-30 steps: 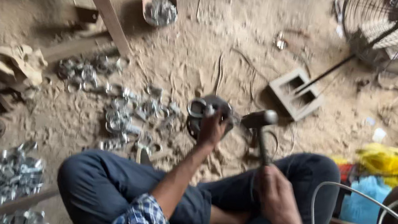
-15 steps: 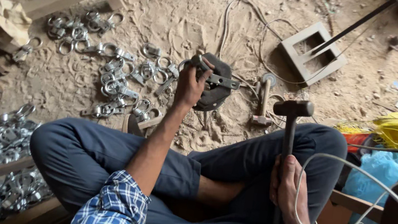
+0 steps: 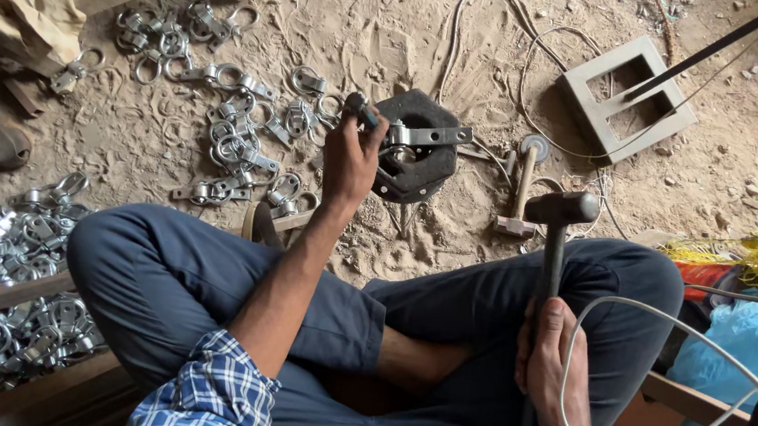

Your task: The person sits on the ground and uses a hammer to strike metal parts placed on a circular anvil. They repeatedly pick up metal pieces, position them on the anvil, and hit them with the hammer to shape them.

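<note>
Left grip (image 3: pixel 353 147) pinching flat silver metal bracket (image 3: pixel 427 136) on black octagonal iron block (image 3: pixel 416 165); right grip (image 3: pixel 546 359) clenched round dark steel hammer (image 3: pixel 557 227). Probably stiff, light, sharp-edged; best held by end.

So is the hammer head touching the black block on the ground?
Apart. The head view shows the hammer, held upright by the right hand, with sandy ground between it and the black block.

I count two hammers: one (image 3: pixel 557 227) upright, another (image 3: pixel 523 187) lying on the sand. One black octagonal block (image 3: pixel 423 165), one grey rectangular frame (image 3: pixel 629 97), and metal ring clamps (image 3: pixel 235 128) too many to count.
</note>
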